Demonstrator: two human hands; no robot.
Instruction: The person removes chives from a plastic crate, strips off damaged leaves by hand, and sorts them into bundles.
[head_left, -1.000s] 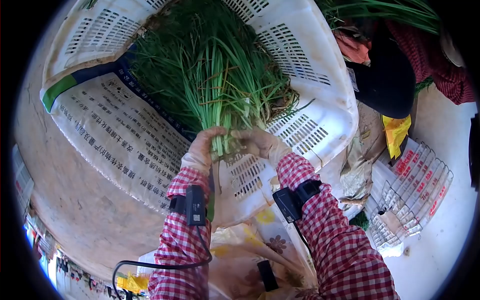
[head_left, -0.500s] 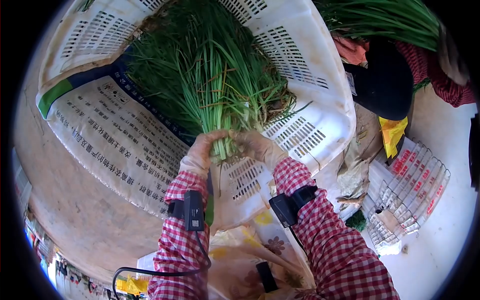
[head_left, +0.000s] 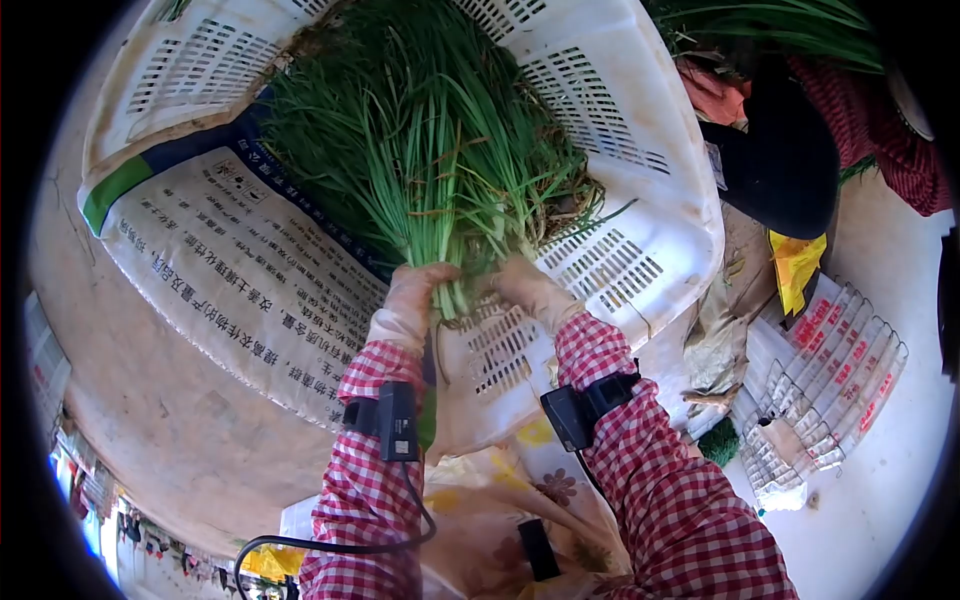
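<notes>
Long green leafy stalks (head_left: 430, 170) lie in a white slotted plastic basket (head_left: 690, 215), their pale lower ends toward me. My left hand (head_left: 415, 295), in a thin pale glove, is closed round the pale ends of a bunch. Close beside it on the right, my right hand (head_left: 525, 285), gloved too, is at the bases of the stalks; its fingertips are blurred, and what they hold is hidden. A printed white sack (head_left: 240, 270) with a blue and green border lies over the basket's left side.
At the upper right a person's checked sleeve (head_left: 840, 110) is beside a dark cap (head_left: 775, 160) and more green stalks (head_left: 770, 25). A yellow packet (head_left: 795, 270) and wire-bound white strips with red print (head_left: 825, 370) lie at the right. Floral cloth (head_left: 490, 500) covers my lap.
My right hand has moved slightly right, away from my left hand, which stays on the bunch. The other person's sleeve and the stalks at the upper right have shifted a little.
</notes>
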